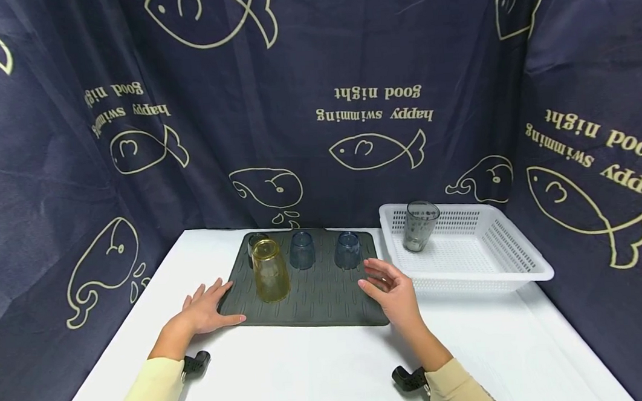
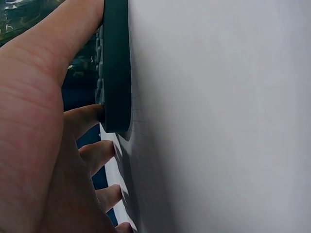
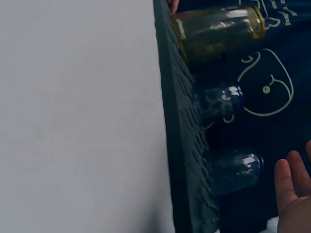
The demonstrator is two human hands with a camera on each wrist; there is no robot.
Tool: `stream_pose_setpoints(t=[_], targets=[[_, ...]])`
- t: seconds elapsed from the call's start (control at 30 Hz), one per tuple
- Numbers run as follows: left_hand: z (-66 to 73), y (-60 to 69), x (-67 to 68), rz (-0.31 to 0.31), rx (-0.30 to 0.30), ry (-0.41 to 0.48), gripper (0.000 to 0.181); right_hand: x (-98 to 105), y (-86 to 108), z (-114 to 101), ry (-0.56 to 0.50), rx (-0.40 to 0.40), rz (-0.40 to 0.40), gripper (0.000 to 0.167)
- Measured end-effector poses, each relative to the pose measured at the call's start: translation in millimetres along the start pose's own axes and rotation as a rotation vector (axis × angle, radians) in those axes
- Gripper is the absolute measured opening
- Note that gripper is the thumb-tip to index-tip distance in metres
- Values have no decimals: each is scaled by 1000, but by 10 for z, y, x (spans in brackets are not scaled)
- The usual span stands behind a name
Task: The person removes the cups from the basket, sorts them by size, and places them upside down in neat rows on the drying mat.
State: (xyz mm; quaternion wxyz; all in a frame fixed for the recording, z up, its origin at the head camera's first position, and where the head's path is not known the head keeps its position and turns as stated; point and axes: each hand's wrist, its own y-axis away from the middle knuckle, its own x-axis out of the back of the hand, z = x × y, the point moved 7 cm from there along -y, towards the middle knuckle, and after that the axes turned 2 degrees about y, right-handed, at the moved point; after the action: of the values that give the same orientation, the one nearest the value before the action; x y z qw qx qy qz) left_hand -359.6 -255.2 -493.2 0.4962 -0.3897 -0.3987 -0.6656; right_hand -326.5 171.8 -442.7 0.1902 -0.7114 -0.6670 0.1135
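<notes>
My left hand (image 1: 203,311) is at the left edge of a dark grey drying mat (image 1: 321,303), fingers spread. In the left wrist view its thumb and a finger touch the mat's edge (image 2: 116,73). My right hand (image 1: 393,290) hovers by the mat's right side, fingers loosely bent with nothing between them. Nearest to it is a blue glass (image 1: 348,251), with a second blue glass (image 1: 302,251) to the left. A tall amber glass (image 1: 271,274) stands narrower end up near the left hand, partly hiding a dark-looking glass (image 1: 251,246).
Right of the mat sits a white perforated basket (image 1: 467,280), a clear patterned glass (image 1: 420,225) leaning inside its left end. The white table (image 1: 286,372) lies under everything. A navy curtain (image 1: 292,75) with fish drawings encloses the back and sides.
</notes>
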Motion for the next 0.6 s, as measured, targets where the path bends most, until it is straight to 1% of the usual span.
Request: stream_pose_setpoints(t=[0.23, 0.4, 0.6], targets=[[18, -6, -4, 6, -13, 10, 110, 256, -82, -110, -26, 81, 87, 42], [-1, -4, -10, 9, -5, 7, 110, 398, -158, -211, -44, 97, 139, 36], [11, 12, 7, 6, 4, -1, 111, 594, -261, -342, 11, 132, 202, 32]])
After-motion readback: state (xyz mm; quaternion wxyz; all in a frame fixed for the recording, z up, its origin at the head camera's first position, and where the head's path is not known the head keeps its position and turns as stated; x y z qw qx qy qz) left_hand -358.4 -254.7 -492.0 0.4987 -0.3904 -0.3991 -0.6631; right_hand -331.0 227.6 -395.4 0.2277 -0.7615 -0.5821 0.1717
